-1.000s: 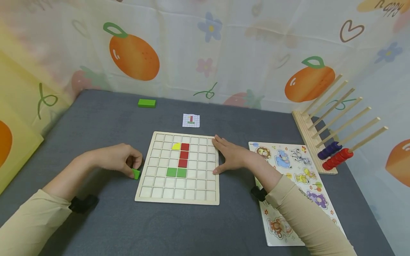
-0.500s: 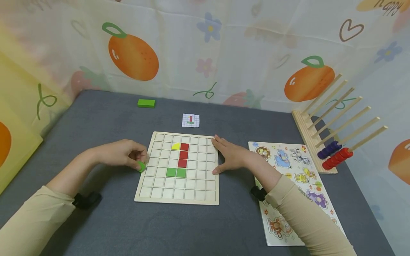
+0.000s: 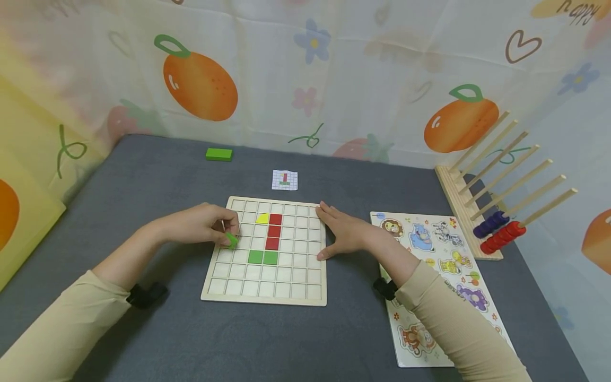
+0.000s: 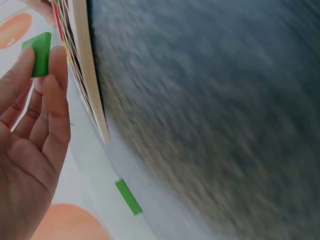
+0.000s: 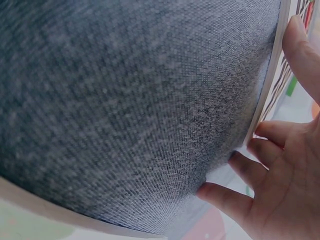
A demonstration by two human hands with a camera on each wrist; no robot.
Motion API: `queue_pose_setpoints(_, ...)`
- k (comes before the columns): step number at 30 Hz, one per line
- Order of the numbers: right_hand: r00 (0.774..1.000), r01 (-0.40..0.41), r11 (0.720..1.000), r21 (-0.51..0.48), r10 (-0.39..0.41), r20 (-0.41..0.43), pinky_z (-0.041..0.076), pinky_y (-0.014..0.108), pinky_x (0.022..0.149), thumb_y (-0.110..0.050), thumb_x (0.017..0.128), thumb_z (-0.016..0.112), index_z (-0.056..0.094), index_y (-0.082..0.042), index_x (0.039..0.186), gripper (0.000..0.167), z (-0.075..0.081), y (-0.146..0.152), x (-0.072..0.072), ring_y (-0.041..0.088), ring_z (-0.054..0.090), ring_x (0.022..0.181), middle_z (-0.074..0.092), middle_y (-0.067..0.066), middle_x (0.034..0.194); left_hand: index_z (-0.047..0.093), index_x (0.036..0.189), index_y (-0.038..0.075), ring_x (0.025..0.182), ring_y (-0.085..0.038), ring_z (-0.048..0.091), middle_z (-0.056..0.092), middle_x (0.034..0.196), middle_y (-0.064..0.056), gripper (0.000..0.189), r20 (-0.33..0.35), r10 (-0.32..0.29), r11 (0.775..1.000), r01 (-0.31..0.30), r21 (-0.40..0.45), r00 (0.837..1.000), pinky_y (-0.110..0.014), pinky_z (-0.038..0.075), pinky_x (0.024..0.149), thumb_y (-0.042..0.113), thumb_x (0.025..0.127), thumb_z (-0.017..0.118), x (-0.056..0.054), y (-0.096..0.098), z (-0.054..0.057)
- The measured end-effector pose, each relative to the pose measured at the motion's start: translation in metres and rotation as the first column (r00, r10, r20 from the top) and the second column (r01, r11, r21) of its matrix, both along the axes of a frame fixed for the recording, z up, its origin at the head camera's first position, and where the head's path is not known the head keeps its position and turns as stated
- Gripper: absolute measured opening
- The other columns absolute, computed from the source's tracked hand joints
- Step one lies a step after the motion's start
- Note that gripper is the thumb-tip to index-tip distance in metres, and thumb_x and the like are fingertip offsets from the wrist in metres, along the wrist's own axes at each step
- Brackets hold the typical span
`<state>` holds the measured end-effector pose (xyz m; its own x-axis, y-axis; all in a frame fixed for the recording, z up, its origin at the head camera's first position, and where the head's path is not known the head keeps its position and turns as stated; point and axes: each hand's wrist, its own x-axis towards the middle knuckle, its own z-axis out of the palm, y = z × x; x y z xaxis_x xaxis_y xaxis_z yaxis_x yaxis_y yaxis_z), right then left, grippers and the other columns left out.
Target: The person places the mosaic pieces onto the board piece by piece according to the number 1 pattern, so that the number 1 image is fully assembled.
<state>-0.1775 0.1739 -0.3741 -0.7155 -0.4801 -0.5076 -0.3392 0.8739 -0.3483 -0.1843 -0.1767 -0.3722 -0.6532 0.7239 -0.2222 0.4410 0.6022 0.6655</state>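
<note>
My left hand (image 3: pixel 202 223) pinches a small green square tile (image 3: pixel 232 241) between thumb and fingers, over the left columns of a wooden grid board (image 3: pixel 269 289). In the left wrist view, that tile (image 4: pixel 41 52) is tilted, with the thumb on one face. Red tiles (image 3: pixel 274 231) form a short column on the board, with a yellow piece (image 3: pixel 262 218) left of the top one. Two green tiles (image 3: pixel 263 257) lie side by side below. Spread along the board's right edge, my right hand (image 3: pixel 346 231) rests with thumb and fingertips at the rim.
Behind the board lies a small printed grid card (image 3: pixel 285 180). A green block (image 3: pixel 219 154) is at the back left. To the right are an animal puzzle board (image 3: pixel 406 313), partly under the right forearm, and a wooden peg rack (image 3: pixel 458 201) with blue and red rings (image 3: pixel 506 236).
The left hand has carried the green tile from the table beside the board to the right, over the board's left columns. The right hand has stayed at the edge.
</note>
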Motion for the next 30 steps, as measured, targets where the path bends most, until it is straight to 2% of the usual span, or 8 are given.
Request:
queue_pose_setpoints(10, 1.0, 0.001, 1.0, -0.006, -0.001, 0.002, 0.016, 0.053, 0.125, -0.053, 0.083, 0.073, 0.0, -0.016, 0.16, 0.112, 0.001, -0.001, 0.0, 0.03, -0.002, 0.157, -0.01, 0.004, 0.168, 0.065, 0.091, 0.017, 0.079, -0.009, 0.057, 0.064, 0.086, 0.006, 0.011, 0.009, -0.057, 0.997, 0.057, 0.047, 0.998, -0.022, 0.047, 0.073, 0.008, 0.088, 0.068, 0.001, 0.027, -0.006)
queue_pose_setpoints(16, 1.0, 0.003, 1.0, -0.008, -0.003, 0.004, 0.016, 0.053, 0.125, -0.053, 0.083, 0.073, 0.0, -0.016, 0.16, 0.112, 0.0, 0.0, -0.001, 0.029, -0.002, 0.157, -0.01, 0.004, 0.168, 0.064, 0.093, 0.02, 0.078, -0.01, 0.053, 0.061, 0.083, 0.007, 0.015, -0.021, -0.072, 0.994, 0.073, 0.076, 0.997, -0.022, 0.045, 0.072, 0.006, 0.089, 0.067, 0.004, 0.04, -0.006)
queue_pose_setpoints(22, 1.0, -0.001, 1.0, -0.002, 0.001, 0.006, 0.017, 0.053, 0.125, -0.053, 0.083, 0.073, 0.0, -0.016, 0.16, 0.112, 0.0, 0.0, -0.001, 0.029, -0.002, 0.157, -0.01, 0.004, 0.168, 0.065, 0.09, 0.016, 0.077, -0.01, 0.051, 0.055, 0.079, 0.007, 0.01, -0.066, -0.078, 0.993, 0.084, 0.088, 0.995, -0.023, 0.044, 0.071, 0.006, 0.09, 0.067, 0.008, 0.054, -0.003)
queue_pose_setpoints(30, 1.0, 0.001, 1.0, 0.006, -0.002, 0.007, 0.017, 0.053, 0.125, -0.053, 0.083, 0.073, 0.0, -0.017, 0.16, 0.112, 0.0, -0.001, 0.0, 0.029, -0.002, 0.157, -0.01, 0.004, 0.168, 0.073, 0.097, 0.016, 0.076, -0.008, 0.053, 0.062, 0.081, 0.005, 0.014, -0.091, -0.086, 0.99, 0.096, 0.104, 0.992, -0.022, 0.045, 0.071, 0.005, 0.091, 0.065, 0.009, 0.071, -0.004)
